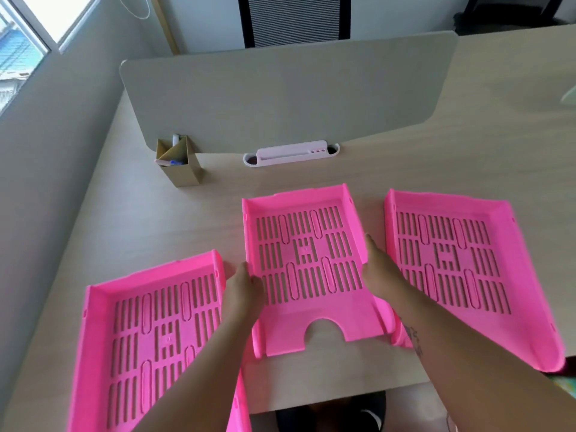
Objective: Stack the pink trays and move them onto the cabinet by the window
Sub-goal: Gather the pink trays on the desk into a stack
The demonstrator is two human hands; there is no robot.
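Note:
Three pink slotted trays lie side by side on the light wooden desk. The middle tray has a half-round notch in its near edge. My left hand grips its left wall and my right hand grips its right wall. The left tray sits nearer to me, partly under my left forearm. Further right, the right tray lies flat, its near left corner hidden by my right forearm.
A grey divider panel stands across the desk's far side. A cardboard pen holder and a white cable slot with a pale strip sit at its foot. A window is at the far left, a black chair beyond the panel.

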